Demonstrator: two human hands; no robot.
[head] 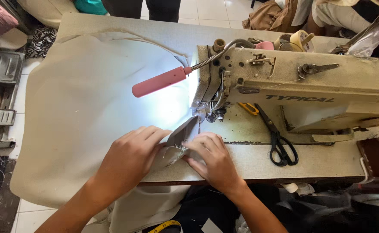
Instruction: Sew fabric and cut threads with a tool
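Across frame centre, cream surface (258, 162) bore sewing machine (301, 86), tiled floor beyond; folded fabric piece (181, 137) lay pinched between left hand (131, 157) and right hand (211, 159) fingers.

- Fabric sheet (81, 112): cream, plain, no pattern.
- Folded strip (181, 133) under hands: grey, w/ white frayed threads.
- Sewing machine (310, 86): beige, grimy, dark smudges.
- Lamp (161, 81): pink body, silver gooseneck.
- Scissors (278, 142): black.
- Snips (249, 108): yellow.
- Tabletop (319, 162): off-white.
- Measuring tape (166, 225): yellow.
- Cloth (40, 41) on floor: black/white zebra stripes.
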